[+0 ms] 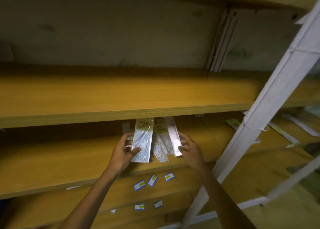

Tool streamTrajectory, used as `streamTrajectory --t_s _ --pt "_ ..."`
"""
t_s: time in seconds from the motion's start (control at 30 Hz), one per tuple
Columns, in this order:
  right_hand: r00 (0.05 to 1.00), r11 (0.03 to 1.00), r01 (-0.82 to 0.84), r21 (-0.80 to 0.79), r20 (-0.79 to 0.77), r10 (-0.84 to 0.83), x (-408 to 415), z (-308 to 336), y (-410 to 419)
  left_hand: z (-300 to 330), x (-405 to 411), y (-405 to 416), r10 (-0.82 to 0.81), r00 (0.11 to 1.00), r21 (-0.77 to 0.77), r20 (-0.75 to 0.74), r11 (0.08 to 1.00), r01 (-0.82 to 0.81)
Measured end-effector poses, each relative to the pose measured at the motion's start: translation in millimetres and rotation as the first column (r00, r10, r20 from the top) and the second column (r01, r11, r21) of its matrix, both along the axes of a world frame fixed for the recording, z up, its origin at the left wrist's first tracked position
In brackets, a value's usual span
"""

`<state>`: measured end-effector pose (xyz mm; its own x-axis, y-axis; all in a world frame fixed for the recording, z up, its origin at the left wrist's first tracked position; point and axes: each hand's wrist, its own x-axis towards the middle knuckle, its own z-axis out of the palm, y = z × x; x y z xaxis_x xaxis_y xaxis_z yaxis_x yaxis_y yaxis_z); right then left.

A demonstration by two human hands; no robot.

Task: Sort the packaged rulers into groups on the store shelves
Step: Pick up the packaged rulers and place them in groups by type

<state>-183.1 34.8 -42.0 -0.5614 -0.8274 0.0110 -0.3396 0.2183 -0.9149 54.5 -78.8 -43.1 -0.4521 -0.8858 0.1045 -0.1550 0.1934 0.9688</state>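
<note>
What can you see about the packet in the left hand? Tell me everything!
The packet is a long, flat, clear plastic sleeve, shiny, with a pale green and white card top and small print. See-through rulers seem to lie inside, though it is blurry. It lies lengthwise on the wooden shelf, its top tucked under the shelf above. The left hand grips its left edge, thumb on top. More packets lie right beside it.

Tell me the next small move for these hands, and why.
Probably draw the right hand rightward with its ruler pack, away from the middle packs. The left hand already grips a separate pack, and the three overlap.
</note>
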Motion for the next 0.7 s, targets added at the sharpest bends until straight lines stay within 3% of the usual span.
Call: streamTrajectory --t_s 0.17,0.7 --pt "0.995 0.997 0.058 -0.056 -0.079 -0.063 -25.2 12.6 70.9 5.3 -45.8 34.2 -0.112 0.994 -0.028 0.006 0.993 0.112" --pt "0.939 0.939 0.292 -0.181 -0.132 -0.317 -127.0 19.3 319.6 33.5 -192.8 222.3 -0.403 0.915 0.013 0.023 0.915 0.403"
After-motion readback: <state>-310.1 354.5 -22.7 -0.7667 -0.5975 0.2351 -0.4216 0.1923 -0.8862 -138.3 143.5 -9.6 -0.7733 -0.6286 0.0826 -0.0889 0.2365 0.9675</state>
